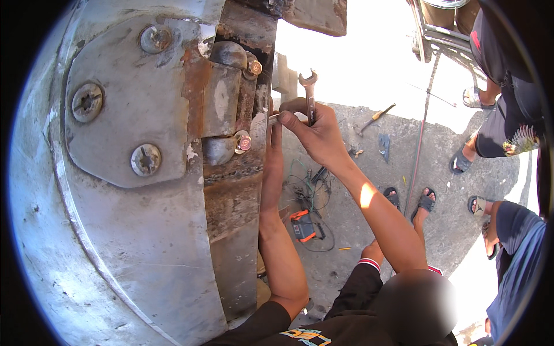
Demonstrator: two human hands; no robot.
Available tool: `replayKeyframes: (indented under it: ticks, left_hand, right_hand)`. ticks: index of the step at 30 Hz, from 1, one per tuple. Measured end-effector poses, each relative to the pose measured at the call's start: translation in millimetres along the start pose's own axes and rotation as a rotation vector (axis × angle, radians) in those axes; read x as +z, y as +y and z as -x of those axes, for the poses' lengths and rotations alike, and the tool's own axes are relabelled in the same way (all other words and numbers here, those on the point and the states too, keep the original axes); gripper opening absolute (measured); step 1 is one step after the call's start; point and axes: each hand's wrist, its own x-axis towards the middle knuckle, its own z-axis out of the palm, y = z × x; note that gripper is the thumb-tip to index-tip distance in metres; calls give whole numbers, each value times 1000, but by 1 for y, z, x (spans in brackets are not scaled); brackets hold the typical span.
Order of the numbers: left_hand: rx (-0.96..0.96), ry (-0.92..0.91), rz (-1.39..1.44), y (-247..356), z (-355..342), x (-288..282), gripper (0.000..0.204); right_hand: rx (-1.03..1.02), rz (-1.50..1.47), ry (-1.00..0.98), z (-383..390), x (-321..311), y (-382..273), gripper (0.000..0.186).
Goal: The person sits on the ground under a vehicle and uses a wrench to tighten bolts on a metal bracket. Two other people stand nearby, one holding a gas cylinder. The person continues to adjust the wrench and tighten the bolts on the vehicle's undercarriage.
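Gripping the wrench (311, 98), the right hand (317, 131) has its fingers curled round the shank, the open end clear above the knuckles and the long axis running nearly straight away from the person. Beside its thumb tip, toward the left hand (276, 138), shows a small metal piece (273, 119). What matters most, I judge, is how that shank lies to the two bolts (244, 142): both sit left of the right hand, one farther out, one slightly nearer the person, across the casing's (234, 213) edge. The left hand is closer to the lower bolt, but mostly tucked behind that edge; I can't tell whether it grips anything. Below the right hand, a hammer (376, 117) and an orange-black machine (302, 225) lie on the floor (369, 173).
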Motion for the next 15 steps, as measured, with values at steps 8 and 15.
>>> replayKeyframes:
  ticks: [8, 15]
  left_hand:
    - [-72, -57, -89, 11, 4, -9, 60]
    - [-18, 12, -169, 16, 5, -12, 57]
  right_hand:
    - [90, 36, -14, 21, -14, -14, 34]
    - [146, 218, 116, 32, -13, -35, 33]
